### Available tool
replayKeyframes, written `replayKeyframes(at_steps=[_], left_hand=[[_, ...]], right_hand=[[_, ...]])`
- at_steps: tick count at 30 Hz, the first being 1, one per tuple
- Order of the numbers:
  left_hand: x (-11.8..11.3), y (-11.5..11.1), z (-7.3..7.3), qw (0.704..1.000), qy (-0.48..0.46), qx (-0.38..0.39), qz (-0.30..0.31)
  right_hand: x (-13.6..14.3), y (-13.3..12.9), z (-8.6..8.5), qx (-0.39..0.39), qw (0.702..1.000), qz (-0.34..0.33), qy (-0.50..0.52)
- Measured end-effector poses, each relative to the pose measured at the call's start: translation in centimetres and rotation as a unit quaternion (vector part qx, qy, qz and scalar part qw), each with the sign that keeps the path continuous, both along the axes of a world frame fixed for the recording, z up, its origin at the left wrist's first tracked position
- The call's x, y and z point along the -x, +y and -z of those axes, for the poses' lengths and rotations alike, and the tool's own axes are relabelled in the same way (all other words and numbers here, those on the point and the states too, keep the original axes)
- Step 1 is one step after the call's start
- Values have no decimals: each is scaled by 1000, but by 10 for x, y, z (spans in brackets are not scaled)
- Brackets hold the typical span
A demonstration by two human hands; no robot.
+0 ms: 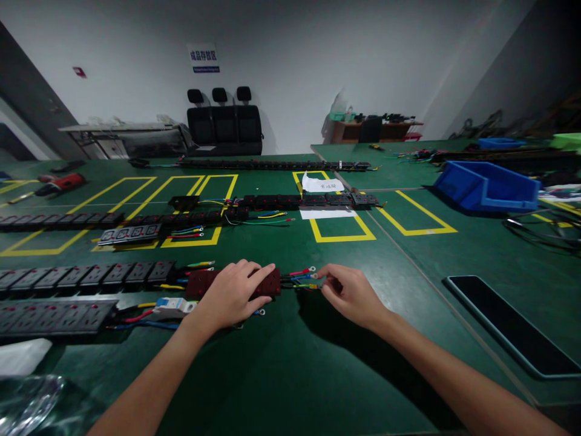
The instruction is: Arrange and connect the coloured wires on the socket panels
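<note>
My left hand (236,289) lies over a dark red socket block (272,282), its fingers across the top and its thumb along the near side. Wires (293,278) with red, blue and yellow sleeves and ring terminals come out of the block's right end. At their tips, my right hand (347,293) is closed in a pinch on the yellow-sleeved wire end (313,286); the fingertips partly hide the contact. Left of the block, a long black socket strip (91,277) lies in line with it. Nearer me are another strip (59,318) and a white-and-blue breaker (175,307) on wires.
More socket strips (290,201) lie farther back on the green table (272,381), among yellow tape outlines. A blue bin (488,188) and a phone (512,324) are to the right. A red power tool (63,183) lies at far left, clear plastic (31,402) at near left.
</note>
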State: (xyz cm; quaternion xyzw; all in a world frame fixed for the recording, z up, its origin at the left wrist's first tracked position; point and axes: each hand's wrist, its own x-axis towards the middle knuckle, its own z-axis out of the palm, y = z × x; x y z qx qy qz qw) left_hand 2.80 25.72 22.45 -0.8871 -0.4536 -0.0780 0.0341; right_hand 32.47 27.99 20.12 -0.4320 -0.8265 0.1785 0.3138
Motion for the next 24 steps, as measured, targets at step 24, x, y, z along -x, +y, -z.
replayKeyframes(at_steps=[24], left_hand=[[0, -2, -4, 1000, 16, -16, 3]], right_hand=[[-2, 7, 2, 72, 995, 61, -13]])
